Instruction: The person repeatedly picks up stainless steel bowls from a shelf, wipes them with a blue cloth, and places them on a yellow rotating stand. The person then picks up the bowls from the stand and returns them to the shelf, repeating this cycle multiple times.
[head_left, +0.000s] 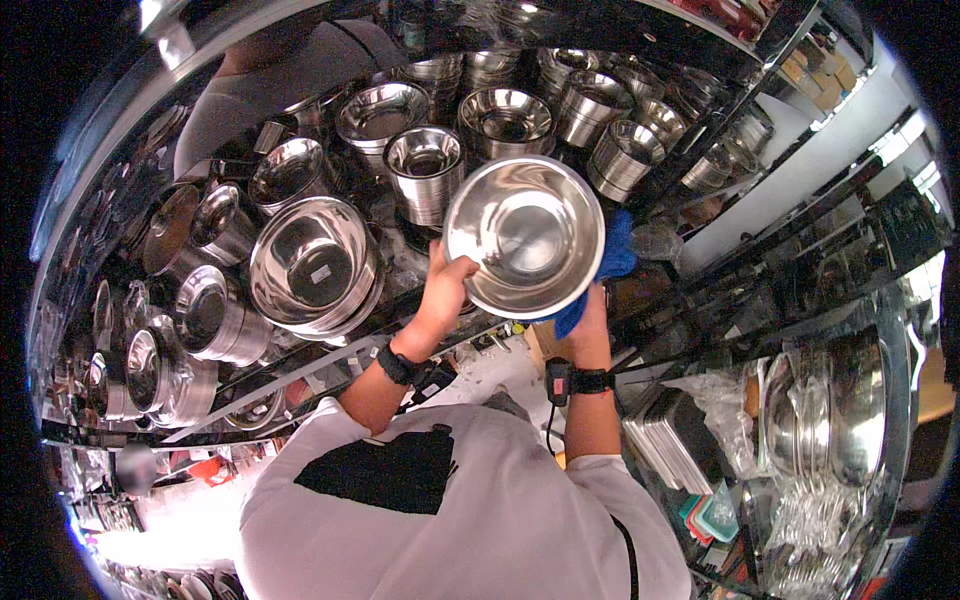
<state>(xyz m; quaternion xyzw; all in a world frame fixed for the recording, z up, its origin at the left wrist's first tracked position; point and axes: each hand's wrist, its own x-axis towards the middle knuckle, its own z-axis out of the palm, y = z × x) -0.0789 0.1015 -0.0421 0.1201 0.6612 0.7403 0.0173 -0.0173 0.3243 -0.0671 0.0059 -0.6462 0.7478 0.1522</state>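
A shiny stainless steel bowl is held up before me, its inside facing my view. My left hand grips the near left of its rim, the thumb lying over the edge. Behind the bowl's right side, my right hand holds a blue cloth against the outside; most of its fingers are hidden by bowl and cloth. Just left of the bowl, a tall stack of small steel bowls stands on the shelf. A wide stack of larger bowls sits nearer on the left, a small label inside the top one.
More stacked steel bowls fill the shelf behind. A pale shelf edge runs below my left arm. On the right are stacked rectangular trays, plastic-wrapped steel ware and colored plastic containers.
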